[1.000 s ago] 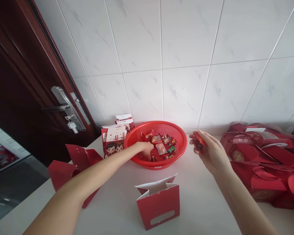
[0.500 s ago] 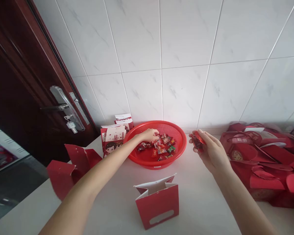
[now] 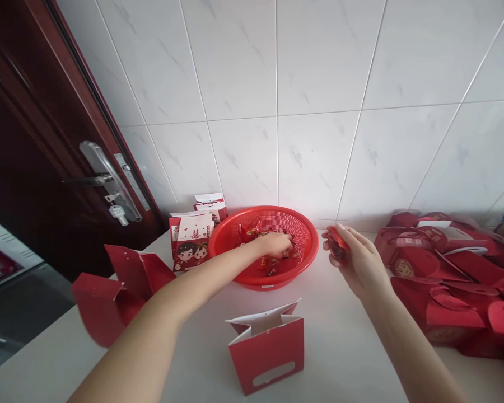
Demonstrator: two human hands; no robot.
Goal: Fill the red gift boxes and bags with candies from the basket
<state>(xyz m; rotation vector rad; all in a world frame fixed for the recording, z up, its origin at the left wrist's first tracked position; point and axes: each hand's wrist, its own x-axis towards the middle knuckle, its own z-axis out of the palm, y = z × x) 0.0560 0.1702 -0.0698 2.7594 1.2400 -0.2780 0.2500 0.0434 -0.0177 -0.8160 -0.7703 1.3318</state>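
My left hand reaches down into a red plastic basket, its fingers curled among the wrapped candies. Their tips are hidden, so what they grip cannot be made out. Off the basket's right side, my right hand is closed around a few wrapped candies with red and dark wrappers. A red paper gift box stands upright on the white table in front of the basket, its top spread open.
Open red boxes stand at left. Printed boxes with cartoon figures lean by the tiled wall. A pile of red gift boxes covers the table's right side. Far left is a dark door with keys in its lock.
My left hand has moved right across the basket and lower into the candies. My right hand still holds its candies, nearly in place. The view has shifted slightly.
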